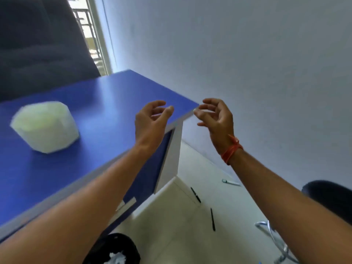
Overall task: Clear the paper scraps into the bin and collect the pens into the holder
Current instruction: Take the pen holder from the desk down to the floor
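No writing or label can be read; the view is blurred. A pale, translucent, faceted plastic holder (45,126) stands on the smooth blue bench (99,103), well to the left of both hands. The left hand (150,121) is raised over the bench's far corner, fingers loosely curled and spread, gripping nothing. The right hand (215,119), with an orange cord (231,149) round its wrist, hangs just past that corner, likewise open and empty. On the pale tiled floor (190,244) lie two black pens (213,219) and a white pen (230,182). A black bin (114,250) at the bottom edge holds crumpled white paper (117,259).
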Motion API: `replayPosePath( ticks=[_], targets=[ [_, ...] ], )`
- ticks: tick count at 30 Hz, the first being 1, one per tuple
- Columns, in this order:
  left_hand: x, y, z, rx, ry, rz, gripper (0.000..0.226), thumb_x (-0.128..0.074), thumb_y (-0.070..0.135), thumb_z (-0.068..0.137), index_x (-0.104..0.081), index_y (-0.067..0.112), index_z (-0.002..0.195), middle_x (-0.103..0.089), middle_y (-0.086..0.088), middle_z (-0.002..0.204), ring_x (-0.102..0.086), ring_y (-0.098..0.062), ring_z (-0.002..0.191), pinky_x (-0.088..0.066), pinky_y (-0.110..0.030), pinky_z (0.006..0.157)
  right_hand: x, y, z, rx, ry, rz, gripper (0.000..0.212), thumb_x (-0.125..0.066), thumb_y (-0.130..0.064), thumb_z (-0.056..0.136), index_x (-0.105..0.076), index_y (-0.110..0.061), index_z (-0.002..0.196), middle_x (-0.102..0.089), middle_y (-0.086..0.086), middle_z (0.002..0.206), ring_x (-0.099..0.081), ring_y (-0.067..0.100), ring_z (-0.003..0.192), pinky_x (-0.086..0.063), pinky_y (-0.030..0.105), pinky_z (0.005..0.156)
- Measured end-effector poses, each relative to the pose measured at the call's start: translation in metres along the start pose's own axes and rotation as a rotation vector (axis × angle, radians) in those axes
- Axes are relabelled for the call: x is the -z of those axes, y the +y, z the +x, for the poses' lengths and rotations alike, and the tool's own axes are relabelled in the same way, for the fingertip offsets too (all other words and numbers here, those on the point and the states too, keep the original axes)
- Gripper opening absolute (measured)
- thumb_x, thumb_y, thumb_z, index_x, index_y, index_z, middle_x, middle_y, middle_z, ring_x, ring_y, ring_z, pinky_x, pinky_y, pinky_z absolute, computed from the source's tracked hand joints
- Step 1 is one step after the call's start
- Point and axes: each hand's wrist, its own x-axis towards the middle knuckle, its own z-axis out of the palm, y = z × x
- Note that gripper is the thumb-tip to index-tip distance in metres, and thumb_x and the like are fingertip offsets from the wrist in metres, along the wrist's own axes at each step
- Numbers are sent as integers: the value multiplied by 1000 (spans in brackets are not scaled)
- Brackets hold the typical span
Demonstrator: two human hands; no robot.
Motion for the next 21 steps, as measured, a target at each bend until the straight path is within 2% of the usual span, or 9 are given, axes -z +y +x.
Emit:
replayPosePath(
  ticks=[4,9,12,17,19,21],
  targets=[
    [39,92,21,38,84,60,34,-74,42,79,-69,26,108,-73,-2,99,-72,-19,94,-61,-48,82,-33,-94,25,-63,-64,51,52,-76,-42,67,-61,-19,111,-67,8,110,-68,22,98,-59,51,82],
    [85,135,37,61,150,158,29,-74,35,86,-67,24,112,-72,3,97,-71,-15,93,-61,-43,82,-89,-142,33,-83,-156,53,52,-78,-40,71,-60,-19,115,-67,5,112,-69,20,98,-58,53,83],
    [128,138,54,70,207,201,31,-72,31,89,-66,19,117,-70,3,94,-70,-10,88,-62,-35,80,-141,-145,36,-89,-263,-9,50,-79,-36,74,-60,-19,117,-66,3,113,-68,17,97,-59,48,81],
    [209,113,87,71,316,257,32,-71,22,90,-66,10,120,-72,-3,99,-69,-13,91,-58,-23,80,-236,-122,32,-42,-448,-156,50,-80,-30,77,-58,-17,120,-63,2,120,-64,17,103,-54,22,78],
    [240,102,94,108,363,277,31,-71,22,89,-67,11,118,-73,-3,97,-70,-13,89,-58,-20,77,-269,-107,28,-15,-544,-277,53,-81,-33,75,-59,-20,120,-57,1,125,-59,18,108,-54,27,83],
    [272,92,103,155,387,309,31,-71,24,89,-68,12,117,-71,1,92,-69,-8,85,-57,-18,73,-306,-87,25,19,-663,-443,58,-83,-36,70,-59,-22,121,-49,5,131,-51,24,119,-49,40,98]
  ],
)
